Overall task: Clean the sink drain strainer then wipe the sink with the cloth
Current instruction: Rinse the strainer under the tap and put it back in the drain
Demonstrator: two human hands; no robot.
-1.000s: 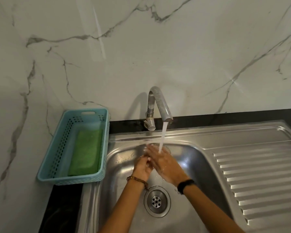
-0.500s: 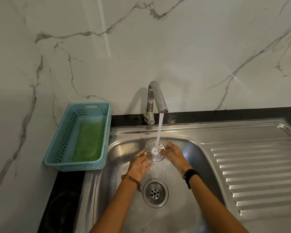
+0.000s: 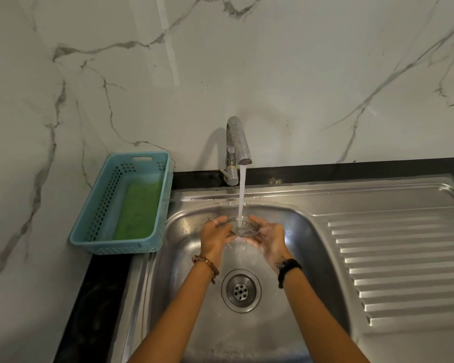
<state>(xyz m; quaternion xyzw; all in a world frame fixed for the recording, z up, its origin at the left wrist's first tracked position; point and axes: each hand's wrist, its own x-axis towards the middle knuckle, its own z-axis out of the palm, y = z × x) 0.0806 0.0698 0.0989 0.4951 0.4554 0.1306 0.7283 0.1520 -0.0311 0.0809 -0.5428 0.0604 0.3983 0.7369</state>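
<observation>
rinsing strainer (image 3: 243,227) under tap (image 3: 237,142), stream (image 3: 241,195) landing near its middle. best done by tilting and turning the disc so water runs through every slot, keeping it low in sink (image 3: 184,258) to cut splashing, rubbing both faces with fingertips before setting it back over drain (image 3: 241,290).

left hand (image 3: 215,237): fingers curled, pinching the strainer's left edge, back of hand up. right hand (image 3: 269,235): cupped partly open, palm turned inward, fingertips on the right edge, seemingly supporting from beneath; exact contact blurred by water. strainer held between both hands, above the basin floor, apart from the drain, roughly level or slightly tilted, hard to tell which.

drain open, its own fixed grate showing. cloth (image 3: 138,210) lying green in basket (image 3: 97,205) on counter (image 3: 95,297), left of sink, well apart from both hands, untouched. wiping not yet begun.

risks, as a guess: wet metal slipping from a light pinch; spray reaching the counter if the disc sits flat under full flow. firmer thumb pressure and a steeper tilt likely helpful.
</observation>
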